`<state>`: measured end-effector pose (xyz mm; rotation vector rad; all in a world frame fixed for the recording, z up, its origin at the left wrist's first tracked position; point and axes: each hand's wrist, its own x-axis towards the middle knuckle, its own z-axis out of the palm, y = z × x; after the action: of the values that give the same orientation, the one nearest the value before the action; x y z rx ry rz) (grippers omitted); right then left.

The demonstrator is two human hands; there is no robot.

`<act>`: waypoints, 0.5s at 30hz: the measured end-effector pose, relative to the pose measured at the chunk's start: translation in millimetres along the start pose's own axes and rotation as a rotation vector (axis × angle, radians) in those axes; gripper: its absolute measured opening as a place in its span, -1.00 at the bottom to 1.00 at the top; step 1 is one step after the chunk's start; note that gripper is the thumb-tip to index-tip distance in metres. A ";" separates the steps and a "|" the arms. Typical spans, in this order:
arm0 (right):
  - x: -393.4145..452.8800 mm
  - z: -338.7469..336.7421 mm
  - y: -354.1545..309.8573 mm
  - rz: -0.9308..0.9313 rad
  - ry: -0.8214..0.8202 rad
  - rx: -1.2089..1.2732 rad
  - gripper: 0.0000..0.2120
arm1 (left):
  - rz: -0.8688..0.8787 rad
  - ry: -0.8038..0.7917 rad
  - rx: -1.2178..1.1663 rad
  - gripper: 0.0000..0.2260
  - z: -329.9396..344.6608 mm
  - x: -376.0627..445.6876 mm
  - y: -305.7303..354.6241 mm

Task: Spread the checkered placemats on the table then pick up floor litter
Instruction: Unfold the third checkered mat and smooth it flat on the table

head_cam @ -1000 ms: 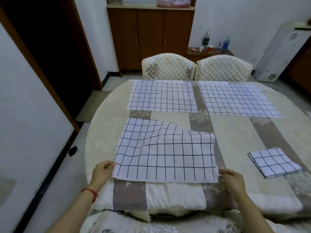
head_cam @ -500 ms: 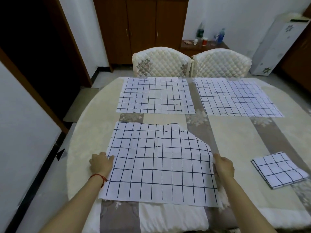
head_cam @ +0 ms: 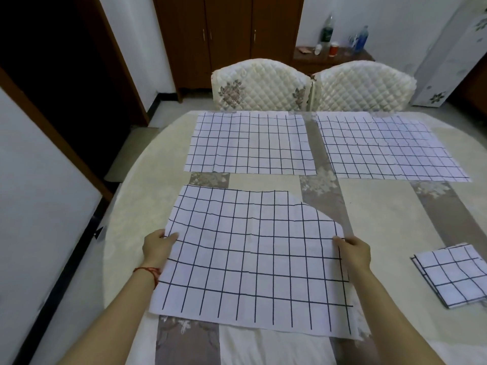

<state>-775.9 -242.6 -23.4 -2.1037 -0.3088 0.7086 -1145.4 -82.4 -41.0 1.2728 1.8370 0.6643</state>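
Observation:
A white placemat with a black grid (head_cam: 253, 259) lies on the near part of the round table (head_cam: 382, 222); its far right corner is folded under. My left hand (head_cam: 158, 247) grips its left edge and my right hand (head_cam: 354, 250) grips its right edge, both about halfway up. Two more checkered placemats lie flat at the far side, one at the left (head_cam: 250, 143) and one at the right (head_cam: 387, 146). A folded checkered placemat (head_cam: 453, 276) rests at the near right.
Two quilted cream chairs (head_cam: 261, 85) (head_cam: 363, 88) stand behind the table. A dark doorway is at the left, a wooden cabinet (head_cam: 229, 35) at the back, a low side table with bottles (head_cam: 332, 52) and a white appliance (head_cam: 453, 56) at the right.
Both hands have slid from the near corners up the placemat's side edges. The mat has moved away from the table's near edge and lies flatter, its raised fold gone.

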 end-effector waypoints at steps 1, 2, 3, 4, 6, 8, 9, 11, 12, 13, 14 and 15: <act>1.0 -1.0 -2.6 -0.024 0.004 0.014 -0.88 | 0.034 0.000 -0.026 -0.65 -0.6 -0.4 0.9; 1.2 -1.5 -6.1 -0.054 0.015 0.028 -0.91 | 0.080 0.008 -0.052 -0.59 -0.5 0.3 1.3; 1.3 -1.1 -9.3 -0.096 0.024 0.047 -0.93 | 0.125 0.021 -0.081 -0.57 -0.3 -0.5 2.4; 0.2 -0.3 -12.7 -0.143 0.032 0.072 -0.94 | 0.155 0.036 -0.110 -0.57 0.7 -0.5 2.7; -1.3 2.7 -15.4 -0.215 0.070 0.108 -0.93 | 0.165 0.075 -0.147 -0.63 2.8 -1.9 2.4; -1.0 5.5 -11.1 -0.228 0.117 0.100 -0.87 | 0.107 0.096 -0.131 -0.64 5.2 -2.1 -1.9; -0.5 6.9 -6.9 -0.211 0.127 0.074 -0.85 | 0.079 0.091 -0.104 -0.63 6.2 -2.1 -5.6; 1.9 9.1 2.3 -0.169 0.103 0.000 -0.82 | 0.044 0.066 -0.015 -0.65 6.7 -1.7 -13.8; 2.6 10.3 6.2 -0.148 0.072 -0.038 -0.82 | 0.024 0.059 0.015 -0.67 6.8 -0.9 -17.3; 2.4 11.2 8.5 -0.129 0.041 -0.068 -0.83 | 0.012 0.062 0.033 -0.67 6.3 -0.9 -19.0; 1.7 11.6 9.2 -0.113 0.021 -0.092 -0.86 | 0.007 0.070 0.052 -0.66 6.1 0.0 -20.0; 0.9 11.7 9.4 -0.102 0.015 -0.108 -0.89 | 0.010 0.075 0.074 -0.64 5.2 -0.3 -19.2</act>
<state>-782.3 -239.9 -36.7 -2.1764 -0.4523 0.6283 -1150.9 -89.7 -58.7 1.3215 1.9341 0.6627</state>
